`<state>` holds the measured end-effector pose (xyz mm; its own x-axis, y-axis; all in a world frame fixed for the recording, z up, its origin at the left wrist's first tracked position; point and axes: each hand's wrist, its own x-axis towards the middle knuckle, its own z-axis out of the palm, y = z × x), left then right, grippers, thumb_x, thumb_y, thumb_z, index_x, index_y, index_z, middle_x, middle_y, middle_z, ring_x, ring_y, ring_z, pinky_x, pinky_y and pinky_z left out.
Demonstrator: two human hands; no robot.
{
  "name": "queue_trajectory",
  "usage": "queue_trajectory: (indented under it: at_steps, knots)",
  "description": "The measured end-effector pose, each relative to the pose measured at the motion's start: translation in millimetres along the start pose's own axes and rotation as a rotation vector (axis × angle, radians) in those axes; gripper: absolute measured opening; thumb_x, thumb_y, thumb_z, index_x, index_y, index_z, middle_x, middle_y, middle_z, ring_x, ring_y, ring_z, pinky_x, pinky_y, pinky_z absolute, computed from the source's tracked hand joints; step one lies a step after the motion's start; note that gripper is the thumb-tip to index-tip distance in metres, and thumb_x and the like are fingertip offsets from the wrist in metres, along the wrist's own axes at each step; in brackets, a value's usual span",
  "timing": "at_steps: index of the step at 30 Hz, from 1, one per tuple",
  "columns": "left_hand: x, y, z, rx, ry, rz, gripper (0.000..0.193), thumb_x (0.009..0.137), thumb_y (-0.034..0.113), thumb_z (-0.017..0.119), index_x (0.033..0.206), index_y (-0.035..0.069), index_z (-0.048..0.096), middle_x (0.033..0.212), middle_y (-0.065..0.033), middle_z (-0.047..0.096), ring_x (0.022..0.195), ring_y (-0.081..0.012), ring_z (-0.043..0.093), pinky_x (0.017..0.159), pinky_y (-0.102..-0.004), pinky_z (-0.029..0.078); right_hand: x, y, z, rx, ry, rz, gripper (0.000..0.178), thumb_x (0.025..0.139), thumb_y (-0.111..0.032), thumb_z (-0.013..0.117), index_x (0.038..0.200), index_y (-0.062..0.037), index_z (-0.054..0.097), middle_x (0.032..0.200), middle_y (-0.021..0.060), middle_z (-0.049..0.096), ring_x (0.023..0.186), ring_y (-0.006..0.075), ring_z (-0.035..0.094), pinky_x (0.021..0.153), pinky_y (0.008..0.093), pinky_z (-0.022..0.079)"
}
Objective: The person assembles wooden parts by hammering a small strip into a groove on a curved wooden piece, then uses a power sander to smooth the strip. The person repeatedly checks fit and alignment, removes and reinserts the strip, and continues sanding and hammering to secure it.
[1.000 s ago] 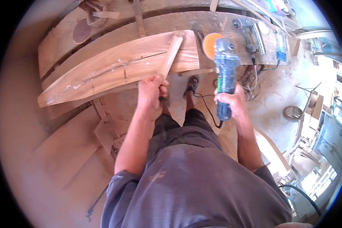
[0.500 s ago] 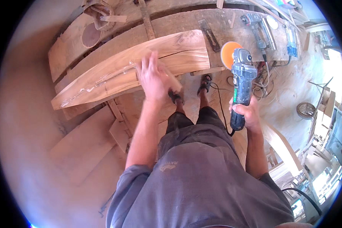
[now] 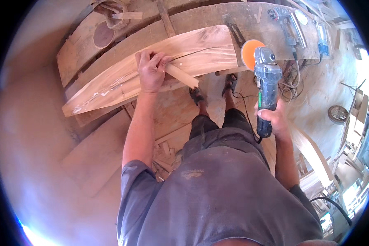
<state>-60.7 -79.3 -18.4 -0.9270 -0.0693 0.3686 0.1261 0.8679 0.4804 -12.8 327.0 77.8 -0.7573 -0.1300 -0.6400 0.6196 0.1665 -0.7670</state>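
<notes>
My left hand (image 3: 152, 73) is closed around one end of a short, flat wood strip (image 3: 183, 76), which points toward my feet. The hand rests on a long, tapered wooden board (image 3: 205, 43) with a dark crack and whitish patches along its grain. In my right hand (image 3: 277, 119) is an angle grinder (image 3: 268, 88), gripped by its dark body and held upright. Its orange disc (image 3: 250, 54) is raised off the board, near the board's right end. Where the fingers wrap behind the grinder, they are partly hidden.
The board lies on a plank workbench (image 3: 266, 24). A flat dark metal tool (image 3: 235, 35), a drill (image 3: 289, 39) and a blue power tool (image 3: 322, 41) lie on the bench. Tangled cords (image 3: 291, 82) hang at its right. A spoked wheel (image 3: 337, 114) and stacked timber stand farther right.
My left hand has slid left along the board with the wood strip, and its fingers have curled. The grinder stays in my right hand. The whole view has shifted slightly.
</notes>
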Motion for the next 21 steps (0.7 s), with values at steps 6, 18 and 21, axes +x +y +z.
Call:
queue_trajectory:
  at_steps: [6, 18, 21]
  knots:
    - [-15, -2, -8, 0.057, 0.052, 0.111, 0.017, 0.081, 0.012, 0.078, 0.095, 0.004, 0.074, 0.098, -0.0108, 0.061, 0.093, -0.0329, 0.054, 0.082, -0.0437, 0.049, 1, -2, 5, 0.012, 0.013, -0.009, 0.044, 0.067, -0.014, 0.070, 0.106, -0.0006, 0.059, 0.086, 0.0070, 0.064, 0.073, 0.0162, 0.063, 0.071, 0.0312, 0.051]
    - [-7, 48, -41, -0.294, -0.371, -0.700, 0.019, 0.091, 0.018, 0.073, 0.090, 0.000, 0.070, 0.072, -0.0070, 0.065, 0.068, -0.0211, 0.060, 0.064, -0.0339, 0.049, 3, -10, 15, 0.020, 0.003, -0.018, 0.041, 0.066, -0.012, 0.073, 0.105, -0.0016, 0.062, 0.086, 0.0045, 0.065, 0.074, 0.0131, 0.062, 0.071, 0.0291, 0.051]
    - [-13, 67, -28, -0.637, -0.544, -0.867, 0.024, 0.098, 0.021, 0.063, 0.089, -0.001, 0.069, 0.068, -0.0047, 0.066, 0.056, -0.0142, 0.058, 0.056, -0.0315, 0.048, 3, -17, 21, -0.004, -0.031, -0.011, 0.041, 0.066, -0.011, 0.074, 0.104, -0.0016, 0.062, 0.086, 0.0047, 0.066, 0.075, 0.0136, 0.063, 0.072, 0.0292, 0.051]
